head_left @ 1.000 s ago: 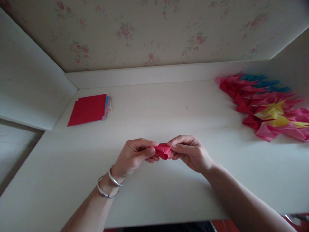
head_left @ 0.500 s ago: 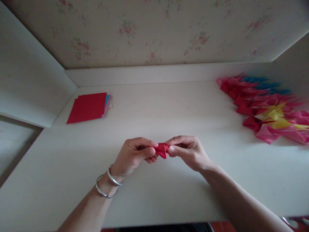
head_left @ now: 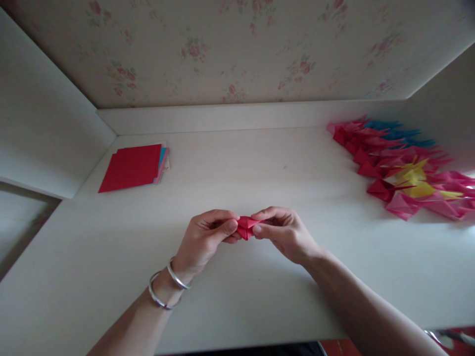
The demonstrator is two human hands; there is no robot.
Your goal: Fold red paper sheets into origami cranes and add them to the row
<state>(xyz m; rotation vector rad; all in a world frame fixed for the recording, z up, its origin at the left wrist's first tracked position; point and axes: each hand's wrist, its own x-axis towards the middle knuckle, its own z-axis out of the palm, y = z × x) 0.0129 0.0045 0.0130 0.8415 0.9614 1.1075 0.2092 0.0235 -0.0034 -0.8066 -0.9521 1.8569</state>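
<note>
Head feed on my end: left hand pinched nearly closed, thumb and index gripping the left end of a small red folded paper. Right hand is pinched too, thumb and index on the paper's right end, just a sliver of gap at the tips; I can't tell how its other fingers sit, they're tucked behind. Paper is held between both hands, near side of the white desk, a point facing the person. I've got two silver bangles on the left wrist. Paper stack, red on top, back left; folded paper pieces, red, pink, yellow, blue, crowd the right.
</note>
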